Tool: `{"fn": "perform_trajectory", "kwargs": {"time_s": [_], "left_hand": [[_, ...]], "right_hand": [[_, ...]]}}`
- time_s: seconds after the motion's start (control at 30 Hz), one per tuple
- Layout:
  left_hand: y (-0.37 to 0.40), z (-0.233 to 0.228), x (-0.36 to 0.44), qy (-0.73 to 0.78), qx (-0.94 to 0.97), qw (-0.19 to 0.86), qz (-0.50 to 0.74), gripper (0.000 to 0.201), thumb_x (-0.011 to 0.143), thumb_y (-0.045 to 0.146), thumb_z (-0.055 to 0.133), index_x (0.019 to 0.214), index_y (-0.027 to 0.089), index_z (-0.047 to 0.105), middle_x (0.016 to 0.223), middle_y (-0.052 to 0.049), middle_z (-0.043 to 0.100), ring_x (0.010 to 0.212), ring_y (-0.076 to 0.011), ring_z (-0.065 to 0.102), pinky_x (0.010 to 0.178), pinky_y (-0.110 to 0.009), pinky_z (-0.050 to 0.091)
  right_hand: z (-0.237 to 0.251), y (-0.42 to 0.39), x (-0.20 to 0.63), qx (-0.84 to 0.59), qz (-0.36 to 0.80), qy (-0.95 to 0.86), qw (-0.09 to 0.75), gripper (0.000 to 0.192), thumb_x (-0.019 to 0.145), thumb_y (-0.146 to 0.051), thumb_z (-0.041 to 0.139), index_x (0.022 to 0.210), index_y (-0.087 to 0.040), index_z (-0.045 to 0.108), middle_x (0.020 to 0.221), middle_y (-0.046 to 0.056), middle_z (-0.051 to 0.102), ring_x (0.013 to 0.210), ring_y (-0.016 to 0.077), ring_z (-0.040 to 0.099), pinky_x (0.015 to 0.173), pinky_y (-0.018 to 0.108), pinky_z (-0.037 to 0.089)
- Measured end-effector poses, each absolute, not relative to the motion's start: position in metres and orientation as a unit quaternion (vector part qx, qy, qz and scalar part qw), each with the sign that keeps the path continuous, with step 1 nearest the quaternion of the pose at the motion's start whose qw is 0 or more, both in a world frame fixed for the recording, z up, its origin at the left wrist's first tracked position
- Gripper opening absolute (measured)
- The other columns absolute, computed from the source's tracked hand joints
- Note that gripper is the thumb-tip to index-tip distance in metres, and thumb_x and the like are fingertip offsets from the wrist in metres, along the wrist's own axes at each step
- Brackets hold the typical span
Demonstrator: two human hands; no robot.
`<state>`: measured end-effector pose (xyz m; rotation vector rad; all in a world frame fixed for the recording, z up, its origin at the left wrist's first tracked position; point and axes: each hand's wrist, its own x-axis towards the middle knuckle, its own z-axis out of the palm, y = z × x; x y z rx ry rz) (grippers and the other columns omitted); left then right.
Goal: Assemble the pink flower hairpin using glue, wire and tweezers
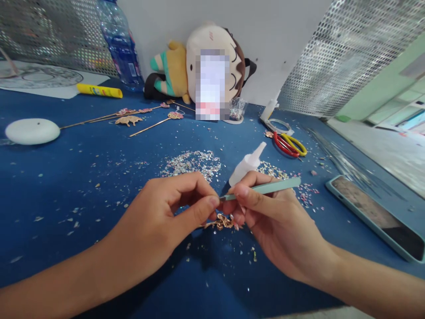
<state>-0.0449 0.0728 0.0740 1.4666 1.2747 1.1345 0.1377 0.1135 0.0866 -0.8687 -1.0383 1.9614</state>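
My right hand is closed around pale green tweezers, which point left. Thumb and forefinger of my left hand are pinched together at the tweezers' tip; whatever is between them is too small or hidden to make out. Just beneath the fingertips is a gold wire ornament with pink bits at its right end, partly covered by my right fingers. A white glue bottle with a pointed nozzle stands right behind my right hand. Loose glittering rhinestones lie spread behind my left hand.
A phone lies at right, near red-and-yellow-handled pliers. Finished-looking gold hairpins, a white oval object, a yellow tube, a water bottle and a plush doll are farther back.
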Motion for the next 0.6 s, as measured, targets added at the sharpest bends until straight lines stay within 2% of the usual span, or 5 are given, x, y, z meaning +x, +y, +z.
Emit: {"fn": "perform_trajectory", "kwargs": {"time_s": [0.17,0.27,0.37,0.6], "left_hand": [[0.0721,0.0722,-0.0433,0.482,0.557,0.486,0.471,0.021,0.091,0.027,0.071,0.071,0.024,0.075,0.064,0.007,0.073,0.059,-0.0086,0.067,0.056,-0.013,0.049],[0.0722,0.0728,-0.0426,0.471,0.543,0.509,0.474,0.021,0.091,0.025,0.072,0.070,0.024,0.074,0.064,0.007,0.073,0.060,-0.0078,0.067,0.057,-0.011,0.051],[0.0723,0.0758,-0.0419,0.481,0.538,0.515,0.462,0.021,0.088,0.024,0.071,0.068,0.024,0.073,0.063,0.007,0.073,0.059,-0.0084,0.067,0.057,-0.012,0.052],[0.0730,0.0788,-0.0423,0.486,0.531,0.519,0.461,0.019,0.085,0.024,0.070,0.066,0.024,0.073,0.061,0.006,0.073,0.058,-0.0086,0.068,0.055,-0.011,0.052]], "right_hand": [[0.0855,0.1136,0.1392,-0.338,0.795,-0.362,0.349,0.031,0.067,-0.031,0.101,0.064,-0.018,0.073,0.060,-0.001,0.069,0.058,0.0055,0.065,0.056,0.012,0.051],[0.0842,0.1134,0.1397,-0.322,0.807,-0.358,0.342,0.026,0.074,-0.029,0.097,0.067,-0.019,0.075,0.064,0.001,0.073,0.061,0.0061,0.067,0.060,0.012,0.054],[0.0829,0.1140,0.1397,-0.305,0.821,-0.349,0.334,0.021,0.080,-0.026,0.093,0.070,-0.019,0.076,0.067,0.001,0.076,0.062,0.0057,0.068,0.062,0.011,0.055],[0.0841,0.1154,0.1408,-0.292,0.836,-0.332,0.325,0.020,0.079,-0.024,0.093,0.070,-0.020,0.076,0.067,-0.001,0.077,0.061,0.0049,0.068,0.064,0.011,0.056]]}}
